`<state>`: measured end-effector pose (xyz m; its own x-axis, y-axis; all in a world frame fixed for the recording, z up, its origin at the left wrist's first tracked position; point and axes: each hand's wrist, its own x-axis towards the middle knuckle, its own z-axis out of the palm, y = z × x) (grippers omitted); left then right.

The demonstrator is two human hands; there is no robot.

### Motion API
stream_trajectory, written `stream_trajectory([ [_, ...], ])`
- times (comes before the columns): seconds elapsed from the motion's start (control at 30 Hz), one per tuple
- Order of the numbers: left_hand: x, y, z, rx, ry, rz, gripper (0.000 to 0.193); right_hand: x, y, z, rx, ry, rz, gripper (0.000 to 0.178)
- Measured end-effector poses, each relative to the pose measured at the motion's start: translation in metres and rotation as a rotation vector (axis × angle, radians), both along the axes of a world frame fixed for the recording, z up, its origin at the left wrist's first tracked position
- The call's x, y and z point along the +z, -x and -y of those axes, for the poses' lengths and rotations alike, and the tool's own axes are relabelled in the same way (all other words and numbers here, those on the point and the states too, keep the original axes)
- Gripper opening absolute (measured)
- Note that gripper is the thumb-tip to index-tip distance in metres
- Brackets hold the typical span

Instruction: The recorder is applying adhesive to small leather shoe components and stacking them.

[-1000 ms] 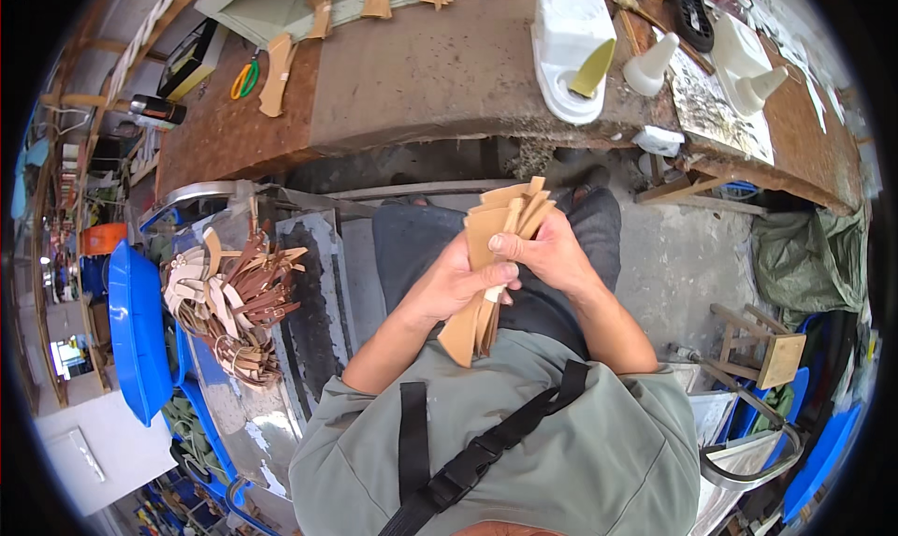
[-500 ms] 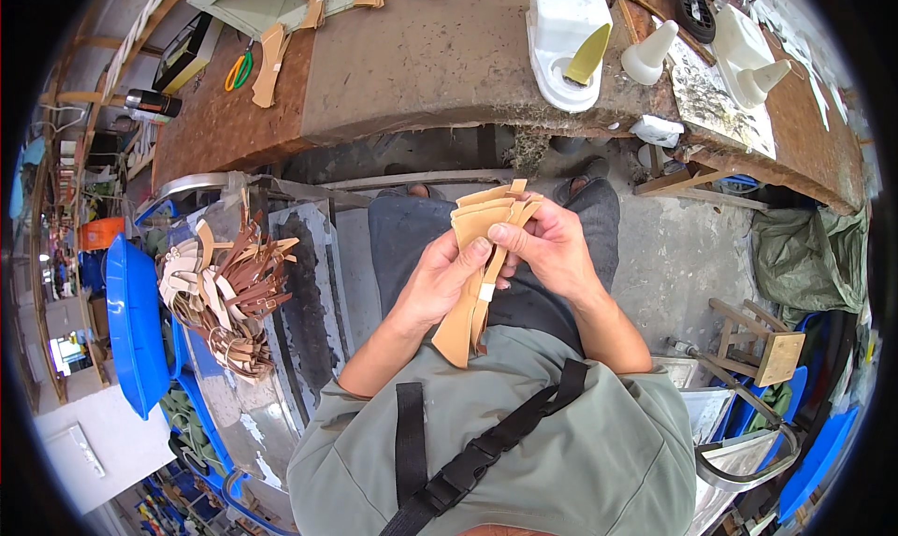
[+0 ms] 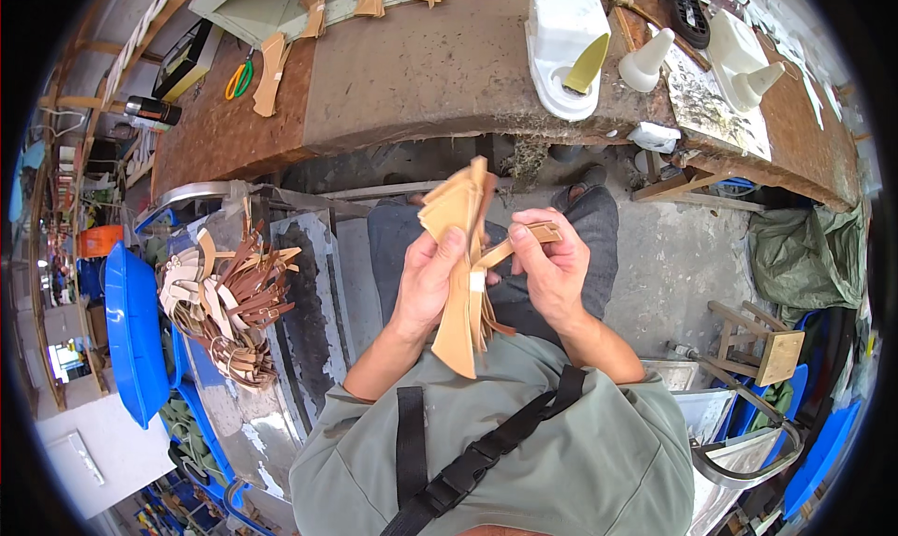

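My left hand (image 3: 426, 279) is closed round a bundle of tan leather cut pieces (image 3: 456, 330), held upright in front of my body. A narrow white band (image 3: 478, 281) crosses the bundle at its waist. Between its thumb and fingers, my right hand (image 3: 554, 272) pinches a tan leather strip (image 3: 499, 253) that slants out from the bundle's right side. Some darker brown ends (image 3: 496, 323) show at the bundle's lower right. The top of the bundle is slightly blurred, and the left fingers behind it are hidden.
Across the front runs a workbench (image 3: 412, 87) with a white pot (image 3: 566, 45), green-and-orange-handled scissors (image 3: 239, 79) and more tan bundles (image 3: 271, 73). To my left lie brown and cream straps (image 3: 229, 302) beside a blue bin (image 3: 136, 335). A wooden stool (image 3: 776, 356) stands at right.
The hands have moved apart. My left hand holds the bundle more upright and to the left, while my right hand has drawn a strip away to the right.
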<state>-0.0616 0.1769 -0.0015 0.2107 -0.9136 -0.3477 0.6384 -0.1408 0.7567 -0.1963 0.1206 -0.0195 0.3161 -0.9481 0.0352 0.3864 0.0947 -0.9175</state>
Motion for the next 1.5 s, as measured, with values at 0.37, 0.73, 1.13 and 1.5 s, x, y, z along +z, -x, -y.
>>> stream_trajectory([
  [0.37,0.014,-0.01,-0.007,-0.299,0.025,0.127,0.037,0.016,0.006,0.032,0.27,-0.016,0.175,0.067],
  [0.73,0.004,-0.001,-0.006,-0.124,0.115,0.225,0.031,0.017,0.004,0.014,0.404,-0.241,0.106,0.022],
  [1.13,0.012,-0.001,0.003,-0.228,0.123,0.138,0.03,0.026,0.006,0.022,0.481,-0.279,0.194,0.022],
  [1.5,0.006,-0.002,0.005,-0.286,0.149,0.206,0.027,0.022,0.002,0.02,0.363,-0.3,0.259,0.023],
])
